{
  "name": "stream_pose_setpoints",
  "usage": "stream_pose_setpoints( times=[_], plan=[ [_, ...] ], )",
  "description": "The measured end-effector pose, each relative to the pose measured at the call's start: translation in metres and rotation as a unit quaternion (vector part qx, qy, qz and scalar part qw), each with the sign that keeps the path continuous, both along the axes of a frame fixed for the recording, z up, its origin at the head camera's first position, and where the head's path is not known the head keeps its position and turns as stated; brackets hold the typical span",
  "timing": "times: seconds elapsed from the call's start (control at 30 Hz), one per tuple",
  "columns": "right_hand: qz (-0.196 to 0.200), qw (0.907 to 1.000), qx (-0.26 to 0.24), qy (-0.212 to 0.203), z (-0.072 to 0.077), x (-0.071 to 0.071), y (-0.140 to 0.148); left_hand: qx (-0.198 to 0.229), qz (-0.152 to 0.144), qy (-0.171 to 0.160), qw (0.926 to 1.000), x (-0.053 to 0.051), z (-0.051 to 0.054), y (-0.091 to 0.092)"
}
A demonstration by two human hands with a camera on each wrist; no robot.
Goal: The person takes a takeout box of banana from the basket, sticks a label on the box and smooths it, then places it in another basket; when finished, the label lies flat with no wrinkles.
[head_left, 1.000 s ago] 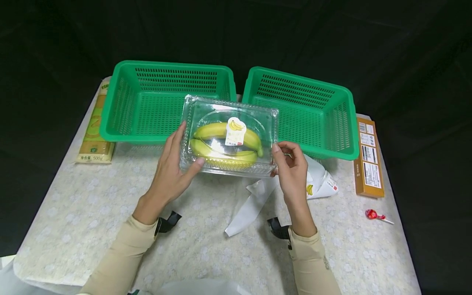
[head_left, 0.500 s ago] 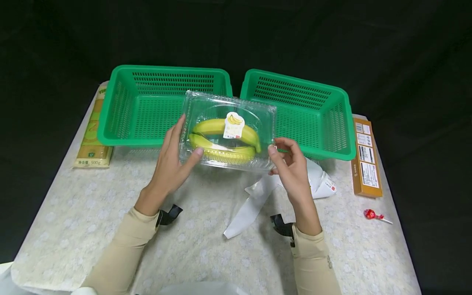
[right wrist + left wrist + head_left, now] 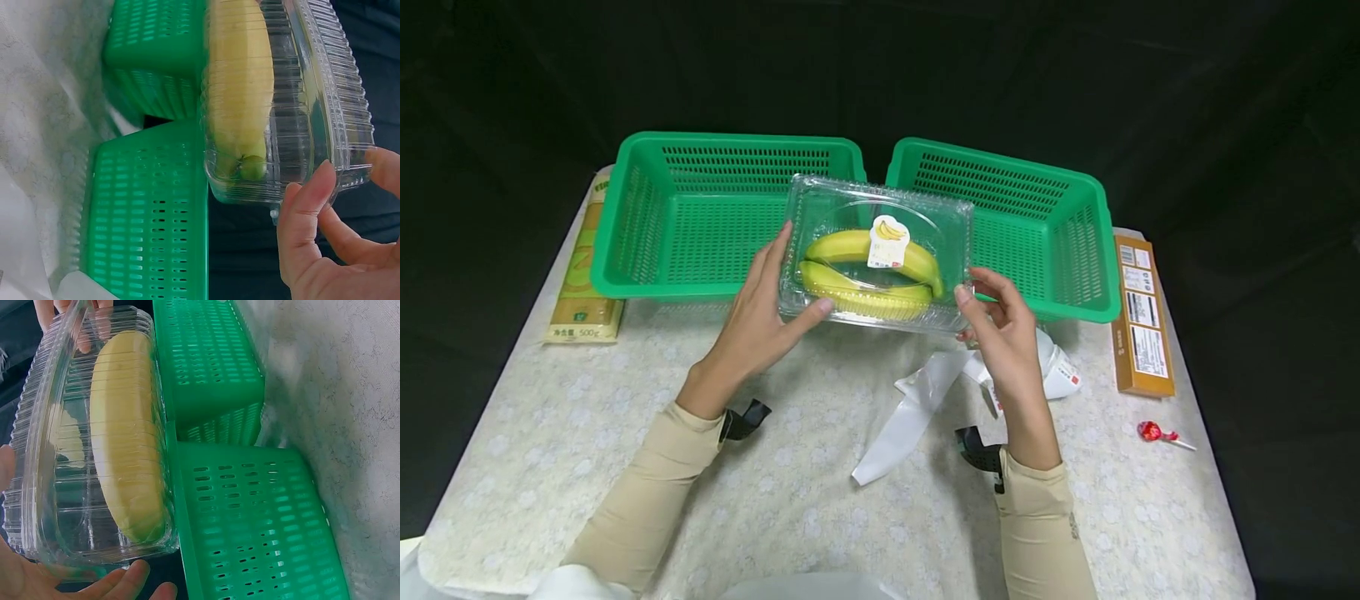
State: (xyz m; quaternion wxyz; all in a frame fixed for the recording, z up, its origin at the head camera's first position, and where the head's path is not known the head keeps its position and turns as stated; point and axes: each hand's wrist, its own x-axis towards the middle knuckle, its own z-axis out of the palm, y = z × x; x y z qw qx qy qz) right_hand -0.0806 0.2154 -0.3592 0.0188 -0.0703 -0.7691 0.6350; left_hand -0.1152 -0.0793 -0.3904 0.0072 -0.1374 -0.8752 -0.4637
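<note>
A clear plastic clamshell container (image 3: 951, 221) is held up in front of me, tilted. Inside lie two yellow bananas (image 3: 868, 302), and its lid carries a white banana label (image 3: 889, 247). My left hand (image 3: 751, 325) grips the left side, thumb along the front edge and fingers around the far side. At the lower right corner, my right hand (image 3: 1011, 346) pinches the container between thumb and fingers. The right wrist view shows the thumb (image 3: 306, 219) against that corner. In the left wrist view one banana (image 3: 128, 437) shows through the ribbed wall.
Behind the container stand a left green basket (image 3: 612, 225) and a right green basket (image 3: 1101, 250). A noodle-like packet (image 3: 580, 287) lies far left. To the right are an orange-brown box (image 3: 1142, 325) and a red lollipop (image 3: 1150, 431). White wrapping (image 3: 906, 425) lies beneath the right hand.
Both hands have carried the container slightly farther from me, and lately a little to the right. It remains held at both sides. The view has shifted slightly.
</note>
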Motion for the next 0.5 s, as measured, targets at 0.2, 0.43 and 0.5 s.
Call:
stream_pose_setpoints(
  times=[0.2,0.43,0.5],
  plan=[
    [-0.002,1.0000,0.000,0.007,-0.0004,-0.0002,-0.0014,0.003,0.002,0.003,1.0000,-0.0005,-0.0011,-0.0001],
    [-0.009,0.9999,0.009,0.000,0.0016,-0.0004,-0.0007,0.000,0.001,0.003,1.0000,-0.0021,0.0005,0.0026],
    [-0.016,0.9998,0.008,0.000,0.0023,-0.0005,0.0008,-0.005,0.000,0.001,1.0000,-0.0033,0.0021,0.0048]
  ],
)
